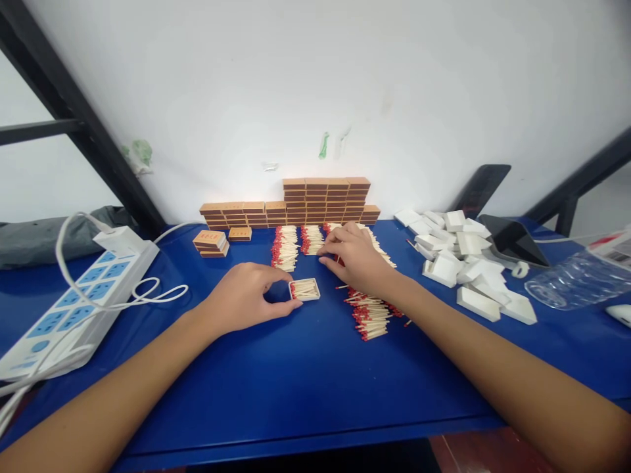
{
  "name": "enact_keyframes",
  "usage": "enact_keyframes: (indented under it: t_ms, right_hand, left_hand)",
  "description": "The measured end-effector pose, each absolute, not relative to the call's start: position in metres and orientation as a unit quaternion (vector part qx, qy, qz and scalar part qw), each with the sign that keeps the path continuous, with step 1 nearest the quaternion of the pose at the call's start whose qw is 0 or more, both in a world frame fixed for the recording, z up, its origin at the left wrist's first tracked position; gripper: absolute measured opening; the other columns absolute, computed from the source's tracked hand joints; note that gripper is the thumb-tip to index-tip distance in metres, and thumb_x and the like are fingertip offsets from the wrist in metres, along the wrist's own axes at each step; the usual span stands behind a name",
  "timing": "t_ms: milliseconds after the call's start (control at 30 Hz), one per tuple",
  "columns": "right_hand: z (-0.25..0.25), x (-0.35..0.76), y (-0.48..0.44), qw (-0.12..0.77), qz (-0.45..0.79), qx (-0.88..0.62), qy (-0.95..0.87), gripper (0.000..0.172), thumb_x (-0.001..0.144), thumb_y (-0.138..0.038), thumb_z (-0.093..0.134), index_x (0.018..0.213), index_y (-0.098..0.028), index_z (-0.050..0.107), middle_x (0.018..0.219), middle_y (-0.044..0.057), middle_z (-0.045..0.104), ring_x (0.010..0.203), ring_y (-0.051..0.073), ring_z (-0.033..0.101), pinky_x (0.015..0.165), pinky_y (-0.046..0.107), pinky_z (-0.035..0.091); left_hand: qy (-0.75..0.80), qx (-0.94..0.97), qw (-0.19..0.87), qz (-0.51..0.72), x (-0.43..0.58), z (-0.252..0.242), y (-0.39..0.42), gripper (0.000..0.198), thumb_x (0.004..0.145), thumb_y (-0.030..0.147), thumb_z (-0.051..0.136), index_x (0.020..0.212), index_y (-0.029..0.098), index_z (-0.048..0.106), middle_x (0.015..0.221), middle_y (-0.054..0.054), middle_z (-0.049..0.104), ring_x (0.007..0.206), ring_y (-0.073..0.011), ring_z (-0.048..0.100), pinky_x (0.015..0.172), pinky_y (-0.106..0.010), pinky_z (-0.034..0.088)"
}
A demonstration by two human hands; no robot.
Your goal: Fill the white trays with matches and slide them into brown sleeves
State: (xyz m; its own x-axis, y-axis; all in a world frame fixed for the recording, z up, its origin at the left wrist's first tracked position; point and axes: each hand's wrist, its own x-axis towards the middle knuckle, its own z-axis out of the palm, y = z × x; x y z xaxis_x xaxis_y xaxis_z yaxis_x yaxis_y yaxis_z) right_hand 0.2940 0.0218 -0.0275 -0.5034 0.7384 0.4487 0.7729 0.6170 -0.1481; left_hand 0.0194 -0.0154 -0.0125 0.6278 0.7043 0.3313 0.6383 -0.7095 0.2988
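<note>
My left hand (251, 297) grips the left end of a small white matchbox tray (309, 299) between thumb and fingers. Red-tipped matches (302, 289) lie inside the tray, heads to the left. My right hand (355, 256) is bent over the match piles, its thumb and fingertips close together beside the small middle pile (311, 240). Whatever those fingers pinch is hidden. Left of that pile lies a longer row of matches (284, 249). Under and in front of my right wrist, a larger heap of matches (371, 316) spreads out.
Closed matchboxes (325, 200) are stacked along the wall, with a few more boxes (211, 243) at the left. White empty trays (456, 253) are heaped at the right, near a phone (486, 187) and a plastic bottle (582, 279). A power strip (81, 295) with cables occupies the left side.
</note>
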Motion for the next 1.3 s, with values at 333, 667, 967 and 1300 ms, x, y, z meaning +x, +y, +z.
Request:
enact_keyframes:
  t_ms: [333, 667, 967, 1300]
  right_hand:
    - [-0.027, 0.287, 0.022, 0.214, -0.029, -0.444, -0.870, 0.010, 0.100, -0.023, 0.068, 0.094, -0.019, 0.075, 0.100, 0.011, 0.068, 0.103, 0.029, 0.051, 0.096, 0.046, 0.041]
    - [-0.029, 0.291, 0.025, 0.214, -0.043, -0.446, -0.868, 0.009, 0.099, -0.025, 0.070, 0.100, -0.020, 0.077, 0.102, 0.011, 0.068, 0.103, 0.030, 0.051, 0.096, 0.045, 0.042]
    - [-0.026, 0.288, 0.023, 0.202, -0.030, -0.455, -0.867, 0.012, 0.101, -0.024, 0.067, 0.101, -0.019, 0.077, 0.103, 0.011, 0.068, 0.104, 0.029, 0.050, 0.099, 0.046, 0.040]
    - [-0.022, 0.283, 0.017, 0.175, -0.028, -0.434, -0.883, 0.013, 0.103, -0.022, 0.063, 0.094, -0.019, 0.071, 0.104, 0.012, 0.067, 0.106, 0.030, 0.048, 0.095, 0.046, 0.038]
  left_hand:
    - [0.367, 0.903, 0.070, 0.214, 0.020, -0.013, -0.015, 0.031, 0.089, 0.049, 0.080, 0.102, 0.021, 0.084, 0.058, 0.004, 0.056, 0.052, -0.0121, 0.052, 0.059, -0.026, 0.036]
    - [0.365, 0.902, 0.066, 0.220, 0.019, -0.012, -0.015, 0.031, 0.090, 0.050, 0.080, 0.101, 0.022, 0.085, 0.058, 0.004, 0.058, 0.052, -0.0125, 0.052, 0.059, -0.027, 0.037]
    - [0.377, 0.900, 0.067, 0.209, 0.019, -0.014, -0.014, 0.035, 0.089, 0.051, 0.079, 0.107, 0.021, 0.084, 0.059, 0.003, 0.058, 0.052, -0.0128, 0.053, 0.059, -0.026, 0.037]
    - [0.375, 0.901, 0.062, 0.210, 0.019, -0.012, -0.014, 0.034, 0.091, 0.052, 0.078, 0.104, 0.022, 0.084, 0.060, 0.003, 0.061, 0.054, -0.0136, 0.055, 0.059, -0.027, 0.038]
